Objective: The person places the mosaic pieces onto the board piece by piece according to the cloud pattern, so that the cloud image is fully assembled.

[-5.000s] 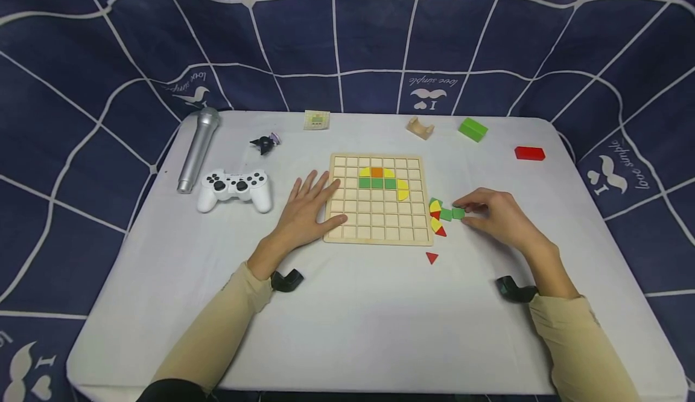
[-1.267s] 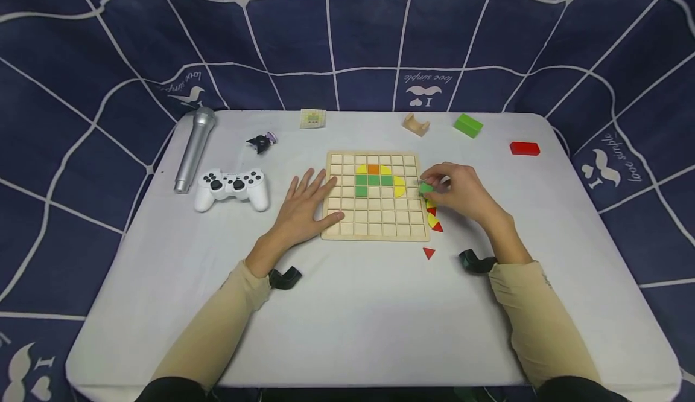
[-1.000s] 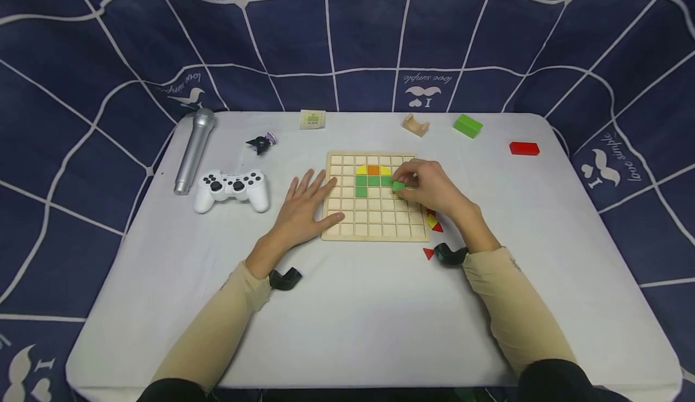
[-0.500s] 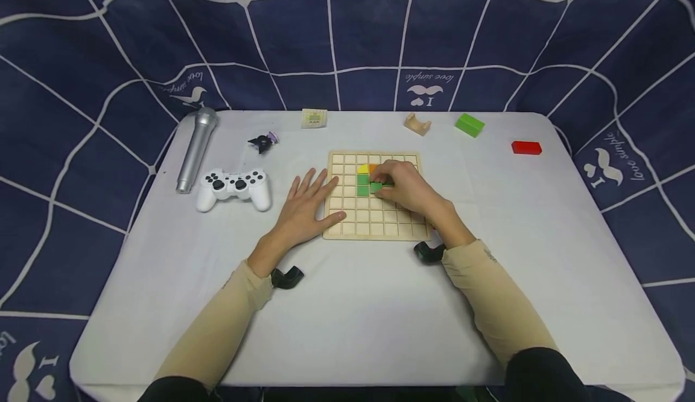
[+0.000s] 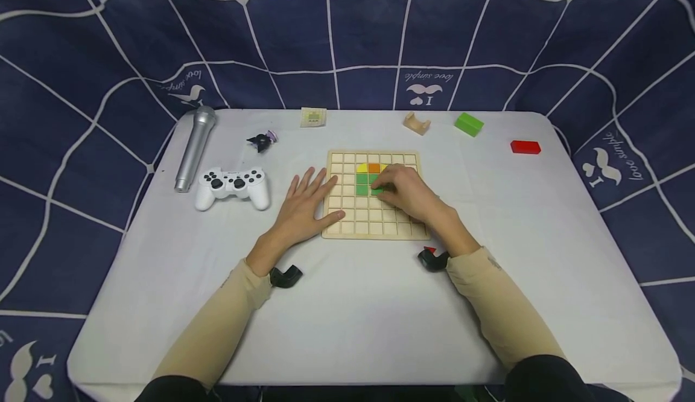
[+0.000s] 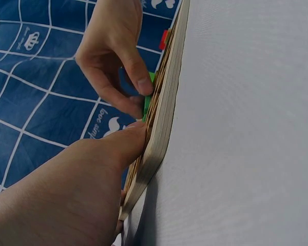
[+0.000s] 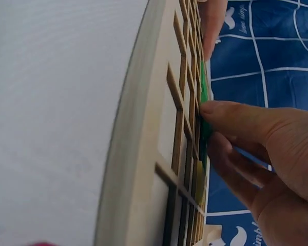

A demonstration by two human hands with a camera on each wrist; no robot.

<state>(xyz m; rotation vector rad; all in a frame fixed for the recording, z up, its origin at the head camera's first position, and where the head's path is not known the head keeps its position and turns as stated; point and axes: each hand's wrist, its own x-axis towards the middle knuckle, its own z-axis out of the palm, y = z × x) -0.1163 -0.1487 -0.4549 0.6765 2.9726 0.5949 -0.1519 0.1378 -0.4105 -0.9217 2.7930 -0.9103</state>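
right hand (image 5: pixel 404 192) fingers are pinching a green tile (image 5: pixel 376 191) over the board (image 5: pixel 347 228), left hand (image 5: pixel 304 206) lying spread beside it

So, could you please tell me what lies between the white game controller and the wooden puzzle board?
The left hand lies there in the head view, flat on the table.

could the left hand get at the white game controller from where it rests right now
Probably yes. The left hand lies flat at the left edge of the wooden grid board, holding nothing, and the white game controller sits just to its left on bare white tablecloth, with nothing between them.
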